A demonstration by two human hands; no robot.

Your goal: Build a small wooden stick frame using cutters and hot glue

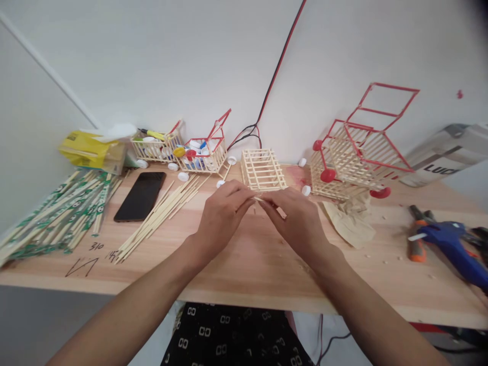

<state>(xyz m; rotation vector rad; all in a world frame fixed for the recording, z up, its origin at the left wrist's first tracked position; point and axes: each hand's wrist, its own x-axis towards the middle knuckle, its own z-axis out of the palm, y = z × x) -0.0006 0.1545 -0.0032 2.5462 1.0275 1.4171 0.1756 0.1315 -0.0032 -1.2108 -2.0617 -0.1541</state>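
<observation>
My left hand [223, 213] and my right hand [299, 221] meet over the middle of the wooden table [251, 264], fingers pinched together on a short thin wooden stick [260, 200] held between them. Just behind the hands stands a small bare stick-built basket [263, 169]. A loose bundle of plain wooden sticks [162, 213] lies to the left of my left hand.
A black phone [140, 195] and wrapped chopsticks [57, 216] lie at the left. Two small stick carts [202, 150] hold bottle caps at the back. A larger red-trimmed cart [356, 152] stands at the right, with crumpled paper [353, 221], a blue glue gun [452, 246] and pliers [417, 244].
</observation>
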